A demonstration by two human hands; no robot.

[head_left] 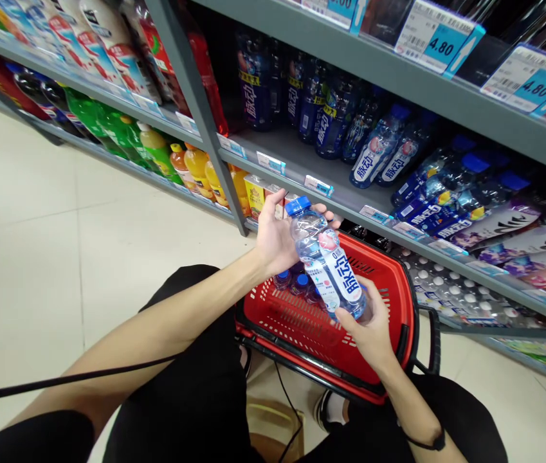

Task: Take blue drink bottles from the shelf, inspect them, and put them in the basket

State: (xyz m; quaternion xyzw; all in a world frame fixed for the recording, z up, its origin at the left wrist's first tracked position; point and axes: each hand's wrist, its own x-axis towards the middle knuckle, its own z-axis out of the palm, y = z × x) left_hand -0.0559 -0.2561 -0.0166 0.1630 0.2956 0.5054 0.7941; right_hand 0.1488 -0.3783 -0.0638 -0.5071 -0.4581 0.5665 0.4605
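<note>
A clear drink bottle [327,257] with a blue cap and a white and blue label is held tilted above the red basket. My left hand [275,243] cradles its upper part from behind, thumb near the cap and fingertips showing past the neck. Around the bottle's base, my right hand [373,328] grips with the thumb on the near side. Below lies the red shopping basket [282,350], with several blue-capped bottles [300,283] inside at its left end, partly covered by my left hand and the held bottle.
A grey shelf [296,154] ahead carries dark blue bottles [333,125] and clear bottles [373,151] like the held one. Soda bottles [96,122] line the lower left shelf. Beneath me is a yellowish stool [277,411]; a black cord [70,379] crosses my left arm.
</note>
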